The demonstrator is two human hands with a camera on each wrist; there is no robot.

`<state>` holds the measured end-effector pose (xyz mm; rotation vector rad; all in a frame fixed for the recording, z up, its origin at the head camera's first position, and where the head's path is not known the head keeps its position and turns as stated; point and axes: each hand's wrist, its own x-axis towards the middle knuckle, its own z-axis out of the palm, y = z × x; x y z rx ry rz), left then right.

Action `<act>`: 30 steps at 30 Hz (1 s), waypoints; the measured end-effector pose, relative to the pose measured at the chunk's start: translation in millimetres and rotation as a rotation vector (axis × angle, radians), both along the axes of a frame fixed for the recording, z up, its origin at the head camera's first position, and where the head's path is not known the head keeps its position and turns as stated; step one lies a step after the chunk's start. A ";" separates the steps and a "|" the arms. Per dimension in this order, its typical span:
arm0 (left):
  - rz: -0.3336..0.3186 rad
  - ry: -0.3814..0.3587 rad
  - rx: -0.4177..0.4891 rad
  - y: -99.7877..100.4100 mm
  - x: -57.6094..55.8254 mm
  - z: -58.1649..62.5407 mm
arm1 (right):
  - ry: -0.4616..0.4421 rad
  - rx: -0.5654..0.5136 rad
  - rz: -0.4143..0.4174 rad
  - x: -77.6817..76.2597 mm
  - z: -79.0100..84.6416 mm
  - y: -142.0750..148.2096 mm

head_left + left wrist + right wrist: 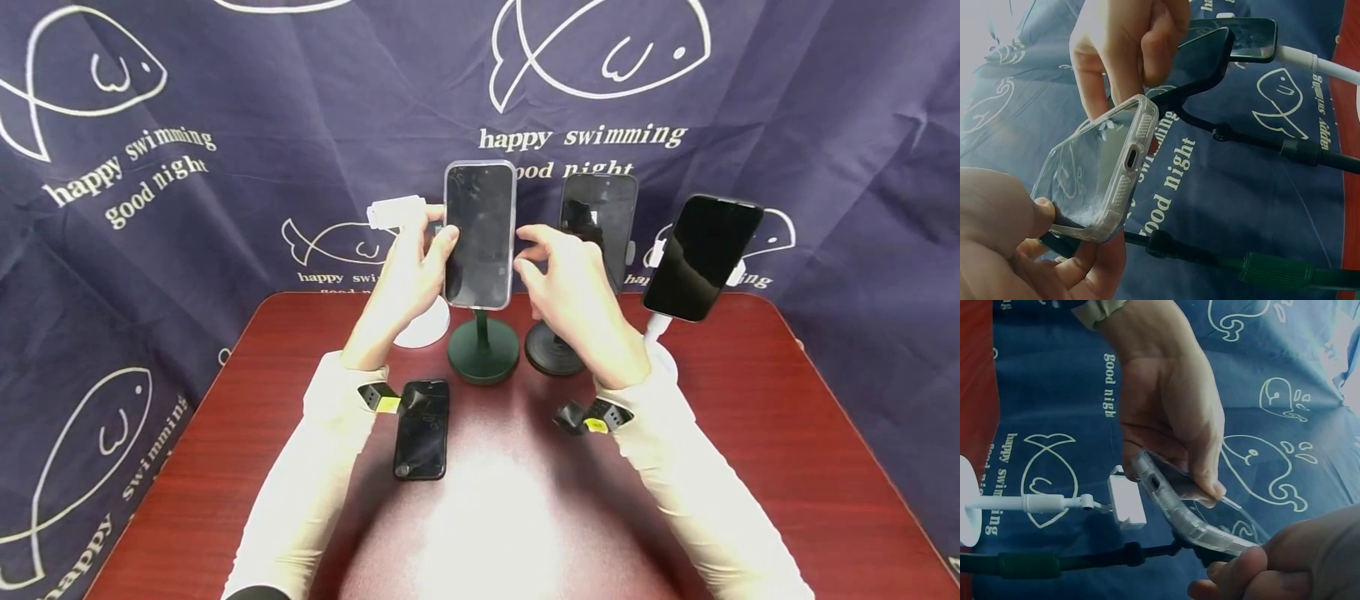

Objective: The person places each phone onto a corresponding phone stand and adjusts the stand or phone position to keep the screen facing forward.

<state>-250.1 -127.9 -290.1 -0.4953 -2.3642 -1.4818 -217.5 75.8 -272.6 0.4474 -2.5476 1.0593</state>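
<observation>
A smartphone in a clear case (480, 237) stands nearly upright at the top of a green stand (483, 350). My left hand (412, 271) grips its left side, thumb on the front edge and fingers behind. Beside the opposite edge is my right hand (573, 287), its bent fingers at the case; in the right wrist view, its fingertips (1250, 559) pinch the case's rim. The case's bottom edge, with the charging-port opening (1131, 158), shows in the left wrist view. Where phone and stand meet is largely hidden.
A white stand (423, 329) with a white holder (393, 212) is on the left. To the right, a black stand (555, 350) and another white stand (660, 358) each hold a phone. Another dark phone (422, 429) lies on the red table (750, 467). Printed cloth (862, 167) hangs behind.
</observation>
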 end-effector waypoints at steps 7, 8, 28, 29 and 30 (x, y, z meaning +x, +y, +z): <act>0.019 0.010 -0.020 0.8 1.0 -1.9 | -0.029 -0.100 0.057 -4.9 -1.2 -9.9; 0.016 0.001 -0.011 0.5 1.1 -2.4 | -0.026 -0.115 0.058 -5.5 -1.5 -10.7; -0.030 -0.038 0.073 -2.8 3.3 -2.3 | 0.001 -0.258 0.069 -11.0 -6.1 -13.9; -0.029 -0.040 0.071 -3.0 3.3 -2.1 | 0.001 -0.260 0.067 -11.3 -5.9 -14.1; -0.027 -0.042 0.068 -3.2 3.1 -2.0 | 0.001 -0.260 0.064 -11.7 -5.9 -14.2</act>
